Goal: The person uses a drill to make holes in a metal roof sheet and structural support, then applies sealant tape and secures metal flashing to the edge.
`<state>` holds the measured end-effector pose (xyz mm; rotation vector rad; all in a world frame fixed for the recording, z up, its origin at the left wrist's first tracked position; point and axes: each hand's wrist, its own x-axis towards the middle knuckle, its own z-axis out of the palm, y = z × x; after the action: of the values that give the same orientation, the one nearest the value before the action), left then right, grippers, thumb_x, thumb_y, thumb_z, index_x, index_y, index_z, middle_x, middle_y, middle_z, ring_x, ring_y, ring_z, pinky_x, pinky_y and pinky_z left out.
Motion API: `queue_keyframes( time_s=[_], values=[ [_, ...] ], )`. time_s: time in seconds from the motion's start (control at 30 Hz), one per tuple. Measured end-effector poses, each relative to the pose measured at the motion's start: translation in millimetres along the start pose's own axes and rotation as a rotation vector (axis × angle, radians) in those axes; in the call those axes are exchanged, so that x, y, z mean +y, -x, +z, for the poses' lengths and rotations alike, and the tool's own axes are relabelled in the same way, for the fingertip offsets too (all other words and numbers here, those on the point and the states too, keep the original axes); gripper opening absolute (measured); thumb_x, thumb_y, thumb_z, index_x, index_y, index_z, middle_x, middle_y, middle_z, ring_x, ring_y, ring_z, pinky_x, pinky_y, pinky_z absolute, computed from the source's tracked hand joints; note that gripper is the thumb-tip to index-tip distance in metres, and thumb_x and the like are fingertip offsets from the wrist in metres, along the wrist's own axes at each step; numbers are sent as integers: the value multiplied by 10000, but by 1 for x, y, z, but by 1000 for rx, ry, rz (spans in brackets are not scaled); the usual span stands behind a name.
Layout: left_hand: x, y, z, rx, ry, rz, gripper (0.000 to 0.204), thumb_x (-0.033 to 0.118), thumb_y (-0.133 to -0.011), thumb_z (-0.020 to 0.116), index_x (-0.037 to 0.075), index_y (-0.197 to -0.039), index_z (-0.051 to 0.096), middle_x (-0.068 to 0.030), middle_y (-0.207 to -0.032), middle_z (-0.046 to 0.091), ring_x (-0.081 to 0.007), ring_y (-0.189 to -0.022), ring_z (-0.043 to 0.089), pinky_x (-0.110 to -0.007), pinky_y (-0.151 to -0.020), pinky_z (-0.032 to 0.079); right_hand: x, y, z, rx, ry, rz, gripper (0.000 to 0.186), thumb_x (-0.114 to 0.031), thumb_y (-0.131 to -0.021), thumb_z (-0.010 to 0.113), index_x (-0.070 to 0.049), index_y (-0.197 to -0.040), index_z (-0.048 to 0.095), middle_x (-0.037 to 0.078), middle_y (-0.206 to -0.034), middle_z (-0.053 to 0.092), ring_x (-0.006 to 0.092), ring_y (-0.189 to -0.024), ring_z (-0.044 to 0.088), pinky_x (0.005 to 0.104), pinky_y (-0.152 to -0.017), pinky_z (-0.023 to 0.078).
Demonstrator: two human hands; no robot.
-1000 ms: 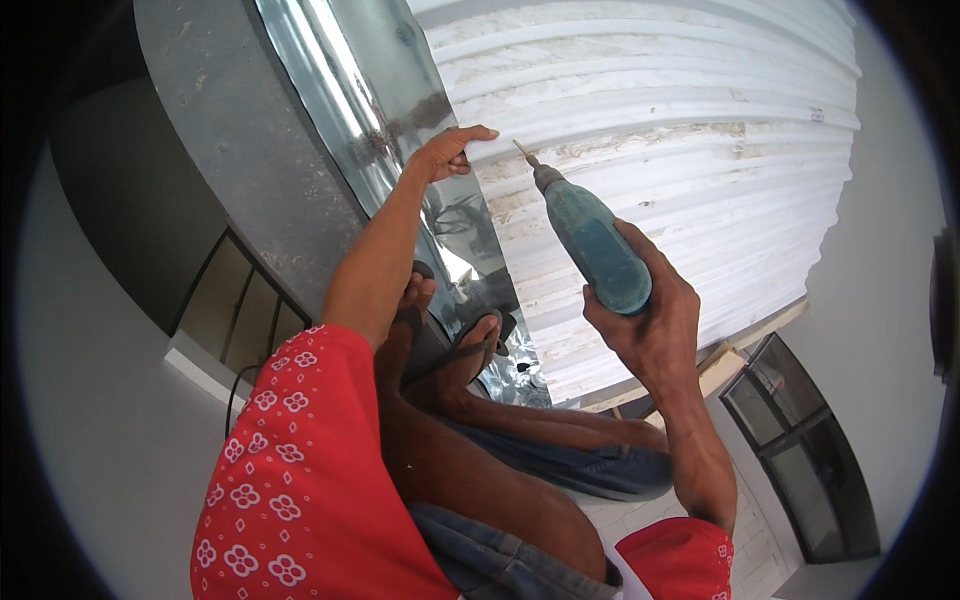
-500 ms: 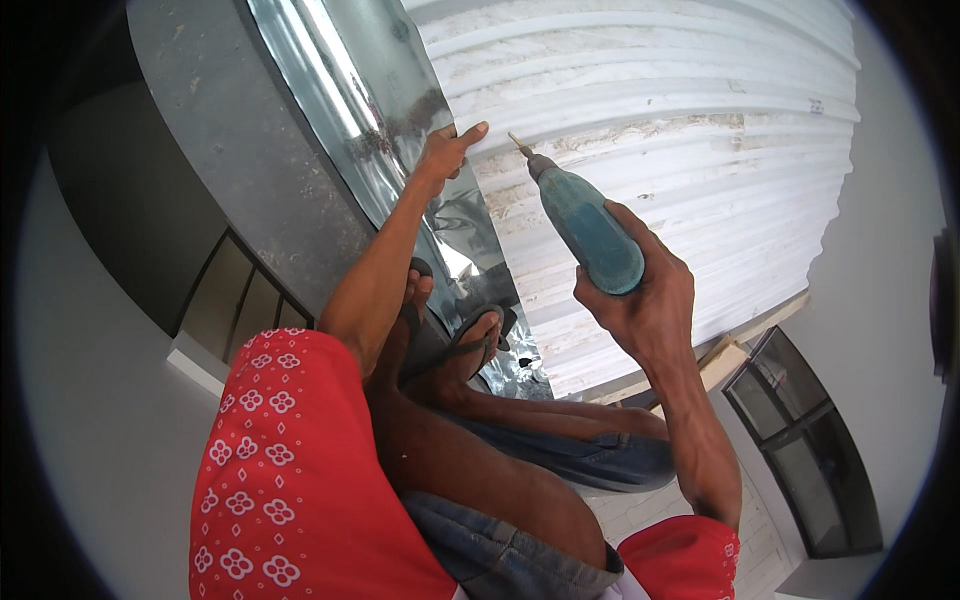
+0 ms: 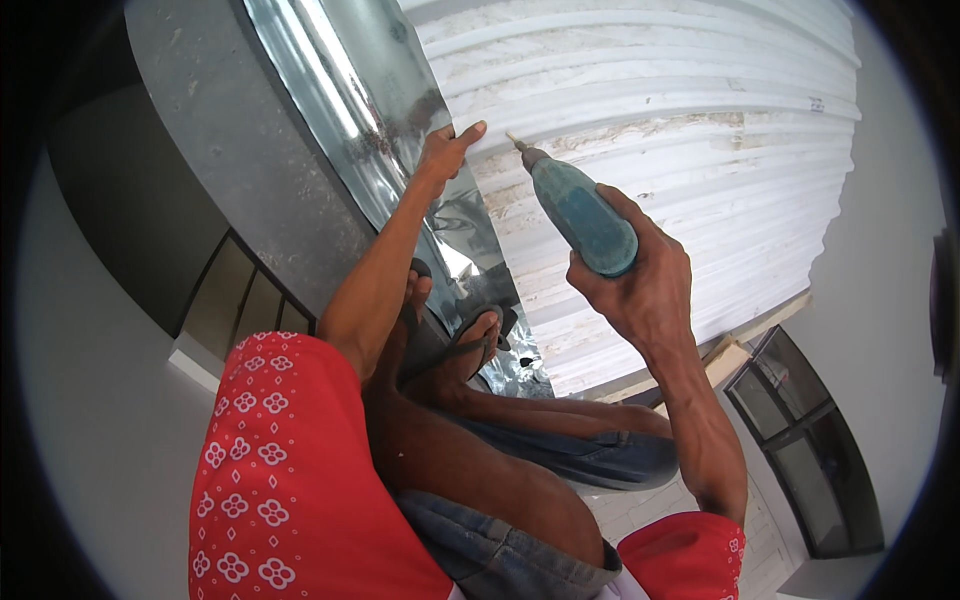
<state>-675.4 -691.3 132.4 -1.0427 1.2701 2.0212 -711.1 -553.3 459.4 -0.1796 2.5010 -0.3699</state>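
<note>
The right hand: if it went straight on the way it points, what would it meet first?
The right hand leads with the drill, whose bit would probably meet the white corrugated sheet first; depth is unclear.

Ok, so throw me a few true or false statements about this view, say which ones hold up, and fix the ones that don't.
1. The right hand holds the teal drill. True.
2. The left hand is on the drill too. False: it is at the edge of the shiny metal sheet.
3. In the picture, the white ribbed panel lies to the right of the metal sheet. True.
4. The left sleeve is plain blue. False: it is red, with white flower shapes.
5. The drill has a thin bit at its front end. True.
</note>
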Motion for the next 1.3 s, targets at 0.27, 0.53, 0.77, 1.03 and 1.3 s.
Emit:
queue_keyframes(
  time_s=[0.27, 0.53, 0.77, 1.03, 1.3],
  values=[
    [-3, -1, 1, 5, 16, 0, 488, 474, -863, 783, 23, -1014, 675, 60, -623, 433, -47, -474, 350, -256, -416, 232, 4, -8, 4, 1, 18, 22, 629, -204, -697, 792, -115, -1297, 624, 151, -1035, 734, 360, -910, 710, 433, -794, 569],
    [1, 2, 3, 7, -1, 12, 496, 478, -858, 787, 30, -1024, 655, 56, -636, 437, -51, -485, 358, -251, -421, 238, 0, -13, 3, -4, 37, 12, 585, -170, -733, 780, -40, -1287, 648, 185, -1006, 754, 302, -935, 749, 375, -829, 576],
    [-3, -2, 1, 8, 5, -3, 511, 480, -857, 787, 25, -1052, 660, 40, -684, 483, -50, -514, 380, -243, -424, 241, 2, -20, 9, -39, 16, 73, 588, -216, -710, 779, -115, -1273, 643, 155, -1055, 731, 354, -957, 702, 441, -812, 561],
    [-7, -4, -1, 40, -13, 31, 583, 548, -819, 787, 11, -1026, 691, 28, -632, 487, -68, -482, 393, -258, -409, 297, 2, -19, 15, -65, 75, 58, 644, -232, -707, 799, -139, -1317, 616, 140, -1156, 711, 353, -980, 702, 443, -832, 565],
    [-2, -5, -3, 31, -12, 52, 565, 548, -829, 778, 9, -974, 690, 20, -628, 499, -68, -476, 398, -263, -406, 294, 5, -22, 22, 42, 76, -72, 595, -184, -726, 779, -49, -1288, 641, 187, -1010, 744, 333, -899, 740, 395, -794, 582]
  ],
)
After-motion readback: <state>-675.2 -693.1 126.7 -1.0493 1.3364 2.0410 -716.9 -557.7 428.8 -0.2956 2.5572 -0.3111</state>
